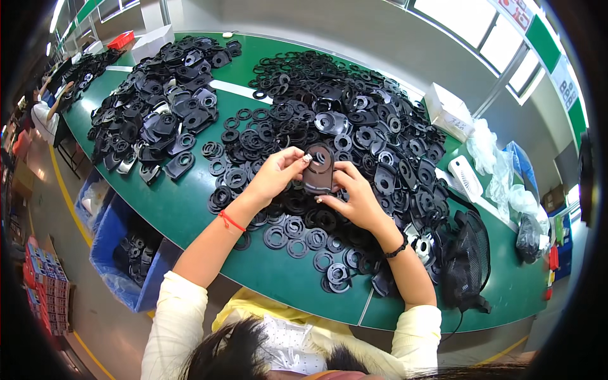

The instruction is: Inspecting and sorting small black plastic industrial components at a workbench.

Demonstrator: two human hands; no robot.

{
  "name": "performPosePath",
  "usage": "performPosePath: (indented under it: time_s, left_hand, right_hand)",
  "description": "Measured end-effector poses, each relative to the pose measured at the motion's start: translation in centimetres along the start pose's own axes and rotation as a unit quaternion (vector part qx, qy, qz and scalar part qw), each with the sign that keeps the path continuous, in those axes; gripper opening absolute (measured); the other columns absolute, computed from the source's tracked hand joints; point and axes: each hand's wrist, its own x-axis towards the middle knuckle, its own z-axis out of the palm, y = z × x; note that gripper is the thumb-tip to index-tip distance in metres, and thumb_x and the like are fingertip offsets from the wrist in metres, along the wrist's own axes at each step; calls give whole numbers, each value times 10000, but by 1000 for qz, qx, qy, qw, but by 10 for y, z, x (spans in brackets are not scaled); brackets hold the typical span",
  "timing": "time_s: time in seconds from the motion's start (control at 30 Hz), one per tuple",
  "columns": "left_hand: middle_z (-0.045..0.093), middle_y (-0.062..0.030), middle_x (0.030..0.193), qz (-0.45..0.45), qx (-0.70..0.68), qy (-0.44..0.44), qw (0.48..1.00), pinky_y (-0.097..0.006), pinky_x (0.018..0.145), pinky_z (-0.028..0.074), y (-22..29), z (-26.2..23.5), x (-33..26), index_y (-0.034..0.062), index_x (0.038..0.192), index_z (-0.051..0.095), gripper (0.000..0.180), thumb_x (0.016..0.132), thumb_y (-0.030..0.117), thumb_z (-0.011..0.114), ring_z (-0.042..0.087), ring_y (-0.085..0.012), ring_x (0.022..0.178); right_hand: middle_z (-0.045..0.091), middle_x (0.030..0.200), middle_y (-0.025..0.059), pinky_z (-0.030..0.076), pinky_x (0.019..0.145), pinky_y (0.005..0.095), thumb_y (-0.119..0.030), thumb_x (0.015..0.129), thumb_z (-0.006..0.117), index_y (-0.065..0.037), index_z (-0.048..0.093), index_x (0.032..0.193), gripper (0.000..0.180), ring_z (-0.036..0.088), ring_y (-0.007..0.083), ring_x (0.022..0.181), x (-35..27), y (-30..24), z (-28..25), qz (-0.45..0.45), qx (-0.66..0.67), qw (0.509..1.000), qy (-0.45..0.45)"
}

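Note:
Between my two hands is a dark plastic cover point(318, 178), rounded at the top with a round hole and squared off at the bottom. My left hand point(283, 170) pinches its upper left edge with thumb and fingers. On the other side, my right hand point(352, 195) grips the right edge and lower corner. The cover is held upright above a heap of black plastic covers point(386, 180). Loose black rings point(296, 226) lie on the green table just below my hands, and more rings point(237, 177) lie beside my left hand.
A second heap of black covers point(149, 104) lies to the left. At right are a black mesh bag point(467, 256), a white slotted device point(465, 178), a white box point(448, 113) and clear plastic bags point(500, 171). A blue bin point(109, 248) stands below the table's left edge. Another person point(44, 117) sits far left.

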Motion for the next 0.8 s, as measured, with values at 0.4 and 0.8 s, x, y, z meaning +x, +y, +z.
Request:
performPosePath:
  time_s: [0.4, 0.8]
  left_hand:
    - [630, -36, 934, -37, 10, 75, 996, -220, 702, 483, -2, 4, 0, 57, 1112, 481, 215, 963, 211, 500, 594, -69, 838]
    - [642, -48, 859, 16, 117, 37, 992, -235, 688, 480, -21, 12, 0, -13, 1016, 535, 203, 903, 148, 586, 587, -74, 770]
  right_hand:
    - [548, 735, 3, 421, 598, 222, -89, 805, 684, -30, 570, 863, 141, 522, 78, 658, -2, 17, 4, 73, 99, 989, 80]
    - [596, 792, -20, 435, 608, 191, -126, 897, 600, -13, 587, 949, 125, 517, 24, 682, 0, 30, 4, 144, 188, 962, 138]
